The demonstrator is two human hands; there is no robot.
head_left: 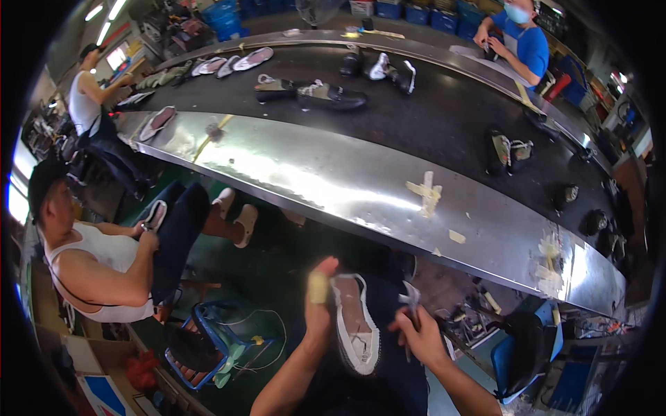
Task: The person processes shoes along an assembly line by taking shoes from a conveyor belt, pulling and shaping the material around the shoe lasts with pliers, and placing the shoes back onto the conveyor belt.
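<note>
Factory floor, green underfoot, with a long steel-edged conveyor belt curving across the upper view and shoes riding its black band. Farthest left, a co-worker in a white vest sits holding one shoe across the lap, beside a blue wire basket on the floor.

Moving toward the middle, the left hand comes up from the lower edge with its thumb, wrapped in yellowish tape, raised; the fingers seem curled round the side of the upturned shoe, gripping it. That shoe rests over the person's dark lap, sole side up, pale lining folded over the edge. Its long axis runs near-vertically in the view, one end pointing toward the belt, the other toward the body. It lies between the two hands, touching the left and just beside the right.

The right hand is closed around a small metal tool, possibly pincers, though the blur leaves that uncertain; its tip points up near the shoe's right edge.

Count: one shoe in hand, one tool, two hands. On the belt, roughly a dozen more shoes, and a second co-worker in blue at the far right.
</note>
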